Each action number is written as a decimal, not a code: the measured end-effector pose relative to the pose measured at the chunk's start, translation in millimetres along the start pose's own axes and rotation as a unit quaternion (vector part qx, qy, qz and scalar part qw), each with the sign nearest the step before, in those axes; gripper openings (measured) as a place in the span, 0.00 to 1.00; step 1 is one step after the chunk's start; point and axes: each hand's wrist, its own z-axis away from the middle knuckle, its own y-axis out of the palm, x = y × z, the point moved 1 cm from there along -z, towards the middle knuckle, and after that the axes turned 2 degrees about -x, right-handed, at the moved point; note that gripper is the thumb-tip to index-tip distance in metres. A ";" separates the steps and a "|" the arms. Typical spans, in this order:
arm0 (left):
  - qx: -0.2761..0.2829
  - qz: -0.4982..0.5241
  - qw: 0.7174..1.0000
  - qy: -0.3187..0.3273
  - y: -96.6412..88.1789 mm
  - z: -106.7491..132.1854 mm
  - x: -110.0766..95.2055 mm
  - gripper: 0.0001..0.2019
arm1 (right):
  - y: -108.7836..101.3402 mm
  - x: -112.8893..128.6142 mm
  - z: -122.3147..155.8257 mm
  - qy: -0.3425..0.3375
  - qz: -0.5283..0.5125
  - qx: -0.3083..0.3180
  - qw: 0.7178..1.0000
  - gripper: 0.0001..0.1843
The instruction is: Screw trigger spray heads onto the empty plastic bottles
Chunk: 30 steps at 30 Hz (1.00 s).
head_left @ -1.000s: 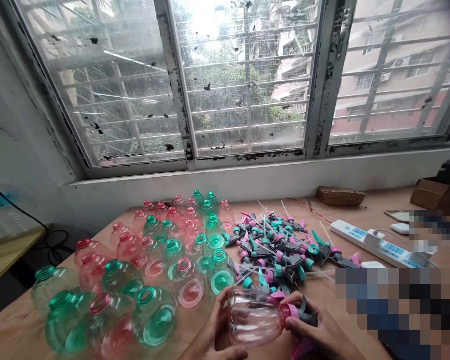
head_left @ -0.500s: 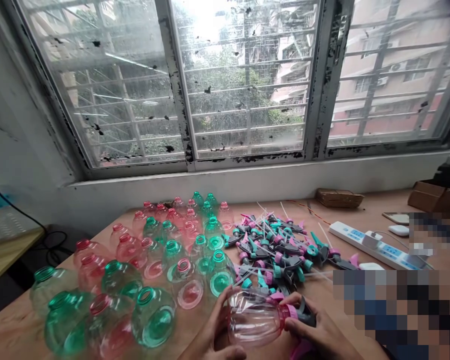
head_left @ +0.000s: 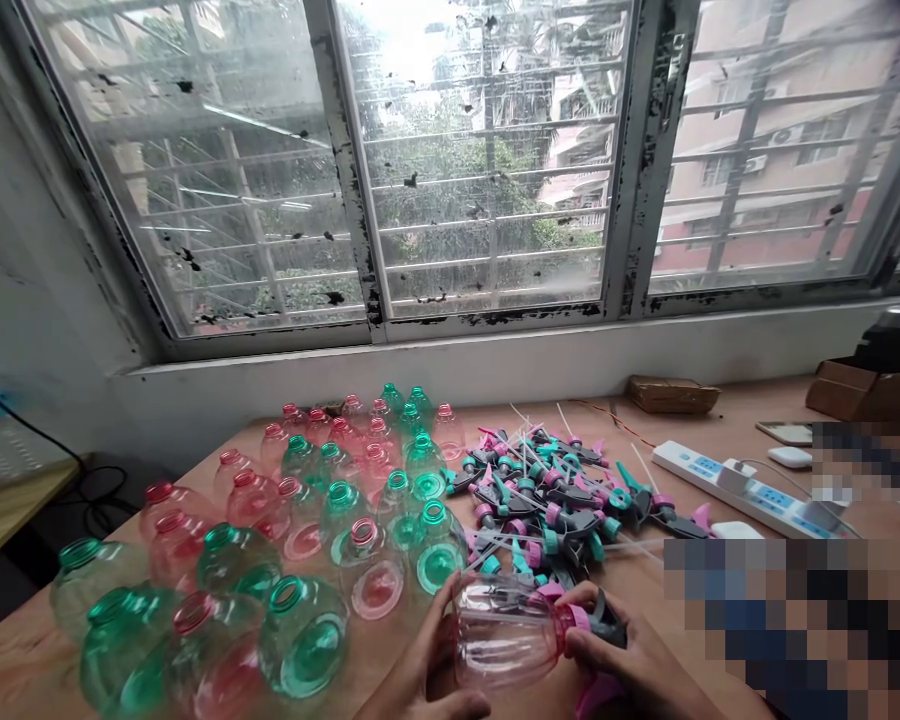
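Note:
A clear pink spray bottle (head_left: 504, 640) lies on its side between my hands, its neck to the right. My left hand (head_left: 427, 665) is wrapped round its base end. At the neck, my right hand (head_left: 622, 650) has its fingers closed on the pink collar of a dark grey trigger sprayer (head_left: 607, 622), which sits on the bottle's mouth. Through the clear wall a thin dip tube shows inside the bottle. Just beyond the bottle lies a heap of loose trigger sprayers (head_left: 551, 490) in grey, pink and teal.
Several open green bottles (head_left: 304, 640) and pink bottles (head_left: 217, 650) stand on the left of the wooden table (head_left: 15, 665). To the right are a white power strip (head_left: 750, 490), a brown packet (head_left: 671, 395) and a cardboard box (head_left: 862, 390). A barred window runs behind.
The view has shifted slightly. Both hands keep their hold on the bottle and sprayer, and the right fingers have shifted a little at the collar.

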 end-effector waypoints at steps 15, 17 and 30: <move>-0.032 0.004 0.999 -0.017 3.3 3.3 0.9 0.46 | 1.2 2.9 0.6 -0.007 0.001 -0.006 1.000 0.22; -0.034 -0.022 0.999 -0.003 1.4 2.2 4.0 0.50 | 1.5 2.4 0.4 0.000 -0.004 -0.005 1.000 0.23; -0.011 -0.006 1.000 -0.012 -1.1 2.7 6.0 0.45 | 0.4 0.3 0.8 0.010 -0.017 -0.005 1.000 0.23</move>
